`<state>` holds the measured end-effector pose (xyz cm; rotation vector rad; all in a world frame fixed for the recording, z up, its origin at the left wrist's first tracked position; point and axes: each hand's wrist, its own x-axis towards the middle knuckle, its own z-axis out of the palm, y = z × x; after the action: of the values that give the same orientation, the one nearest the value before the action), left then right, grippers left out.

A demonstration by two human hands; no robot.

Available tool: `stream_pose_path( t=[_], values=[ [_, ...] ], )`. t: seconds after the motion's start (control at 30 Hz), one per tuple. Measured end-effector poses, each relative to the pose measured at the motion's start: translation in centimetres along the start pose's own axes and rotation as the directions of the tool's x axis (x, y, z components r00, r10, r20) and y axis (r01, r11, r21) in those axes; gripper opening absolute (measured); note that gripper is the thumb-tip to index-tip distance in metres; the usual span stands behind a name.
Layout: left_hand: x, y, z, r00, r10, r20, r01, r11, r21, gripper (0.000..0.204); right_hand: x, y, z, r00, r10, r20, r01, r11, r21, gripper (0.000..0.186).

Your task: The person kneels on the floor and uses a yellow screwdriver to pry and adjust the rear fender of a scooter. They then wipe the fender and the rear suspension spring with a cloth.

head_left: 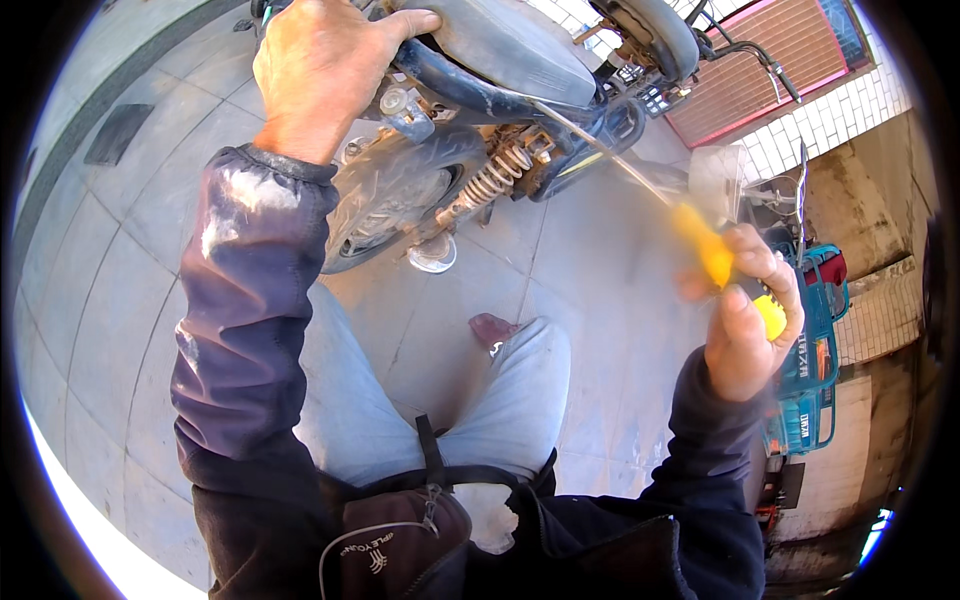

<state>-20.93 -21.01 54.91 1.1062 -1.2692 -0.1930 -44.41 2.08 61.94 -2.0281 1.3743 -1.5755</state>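
A worn motorcycle leans across the top of the view, its dark seat (515, 55) beside a black frame tube. My left hand (325, 65) grips the rear end of this seat. Its thumb lies along the seat edge, while the other fingers are mostly cut off by the picture's top. A screwdriver (712, 245) with a yellow and black handle is held in the closed fingers of my right hand (750, 315). Its long thin shaft slants up and left, the tip reaching the lower edge of the seat. Motion blurs the handle's front.
Below the seat are a coil-spring shock absorber (490, 183) and the dusty rear wheel (395, 200). Handlebars (755, 55) show at the upper right. Further right stands a teal vehicle (805, 385) by a wall. Grey tiles (130, 290) cover the ground; a dark flat piece (120, 134) lies there.
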Motion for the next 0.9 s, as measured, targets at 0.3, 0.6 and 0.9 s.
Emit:
stream_pose_path(
  t=[0.3,0.6,0.9],
  values=[
    [0.1,-0.1,-0.2,1.0,-0.003,0.003,0.003,1.0,0.011,0.046,3.5,0.2,-1.1,0.979,-0.059,0.193,0.06,0.998,-0.002,0.027],
    [0.2,0.3,-0.5,0.999,-0.052,-0.006,0.052,0.999,0.009,0.045,5.7,-3.0,0.0,0.87,-0.103,0.483,0.259,0.928,-0.269,0.022],
    [-0.2,0.2,0.0,0.999,0.013,0.032,-0.013,1.0,-0.001,0.046,-3.1,3.3,1.9,0.993,-0.086,0.075,0.084,0.996,0.024,0.029]
  ],
)
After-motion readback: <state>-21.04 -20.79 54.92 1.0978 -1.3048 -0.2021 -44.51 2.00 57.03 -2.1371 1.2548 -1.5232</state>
